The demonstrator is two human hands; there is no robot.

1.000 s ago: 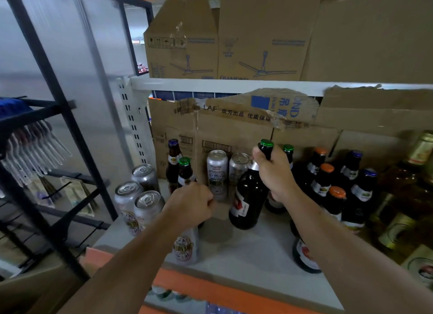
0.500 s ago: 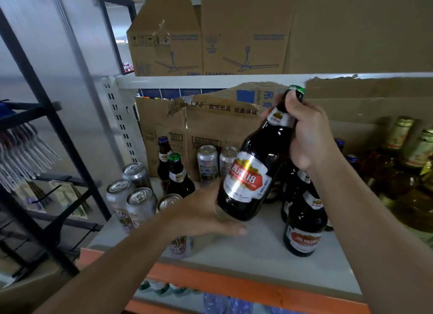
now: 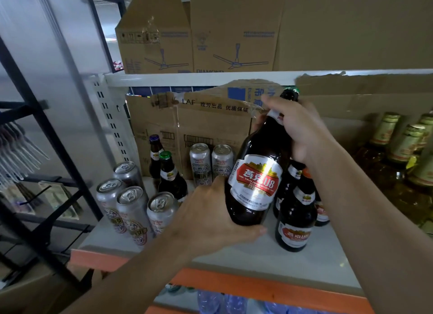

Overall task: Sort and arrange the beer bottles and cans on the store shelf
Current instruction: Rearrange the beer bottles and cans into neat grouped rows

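Observation:
A large dark beer bottle (image 3: 255, 185) with a red and silver label and a green cap hangs tilted above the shelf (image 3: 304, 264). My right hand (image 3: 297, 128) grips its neck. My left hand (image 3: 210, 217) cups its base from below and the left, thumb up along the glass. Several silver cans (image 3: 131, 206) stand at the shelf's left front, two more cans (image 3: 210, 161) at the back. Two small dark bottles (image 3: 168, 175) stand between them. More dark bottles (image 3: 295, 217) stand right of the held one.
Torn cardboard boxes (image 3: 199, 131) line the back of the shelf, and fan cartons (image 3: 194, 32) sit on the shelf above. Gold-topped bottles (image 3: 398, 145) stand at the far right. A black metal rack (image 3: 46, 149) stands to the left. Water bottles (image 3: 225, 302) show below the orange shelf edge.
My right hand lifted the large bottle off the shelf and tilted it toward me. My left hand let go of a can and came under the bottle's base.

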